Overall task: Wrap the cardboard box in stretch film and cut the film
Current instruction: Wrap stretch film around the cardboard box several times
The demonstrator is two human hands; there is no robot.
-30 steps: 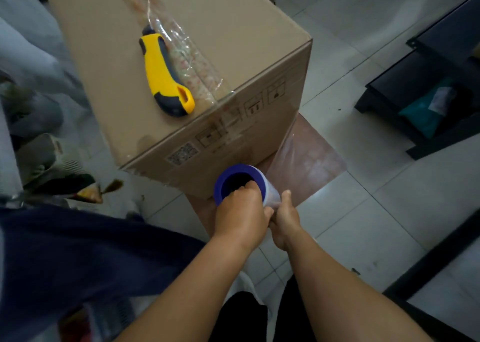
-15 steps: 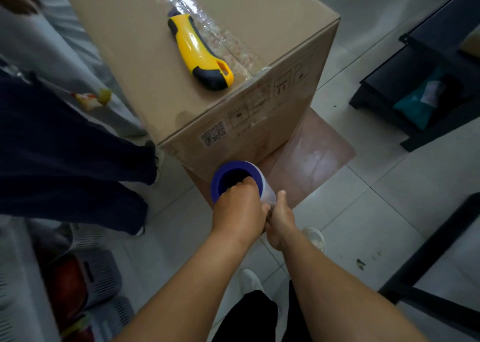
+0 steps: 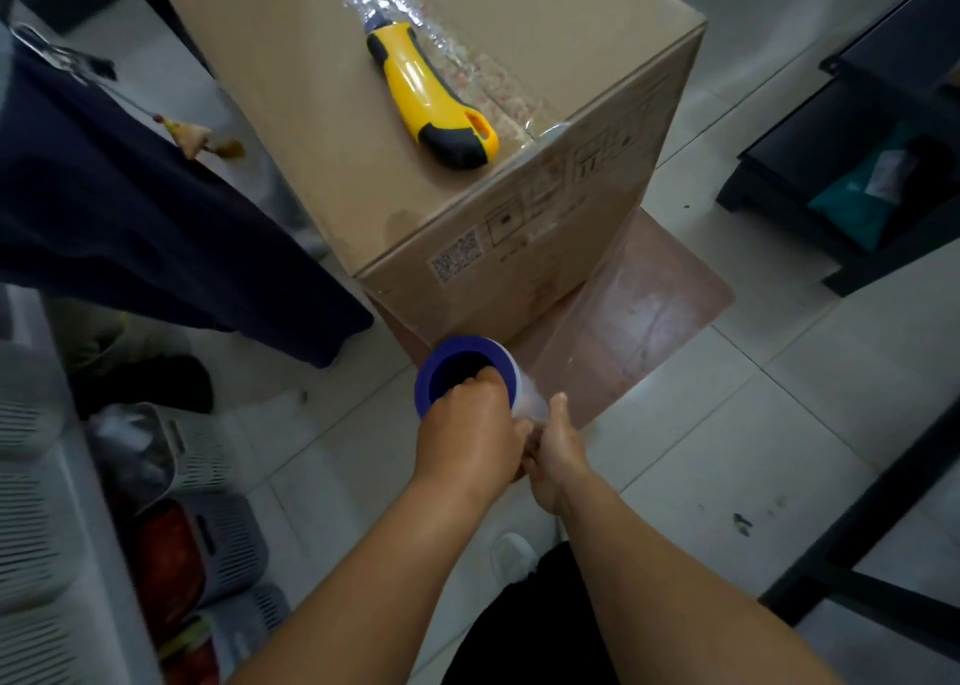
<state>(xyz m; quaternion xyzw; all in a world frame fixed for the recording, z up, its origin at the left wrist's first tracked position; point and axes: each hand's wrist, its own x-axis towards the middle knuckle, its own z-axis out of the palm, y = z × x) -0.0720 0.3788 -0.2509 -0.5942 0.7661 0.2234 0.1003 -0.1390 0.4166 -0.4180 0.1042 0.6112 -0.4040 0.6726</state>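
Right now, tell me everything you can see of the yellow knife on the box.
The knife is a chunky yellow utility cutter with dark grip sections at both ends and a slot through its near end. It looks plastic. No blade is visible. It lies flat on top of the box, beside the crinkled strip of film along the seam, near the front edge. Neither hand touches it.

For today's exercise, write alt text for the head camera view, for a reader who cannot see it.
Seen from above, two bare hands, left hand and right hand, hold a blue-cored stretch film roll low beside a cardboard box, film stretching to its side. A yellow utility knife lies on top.
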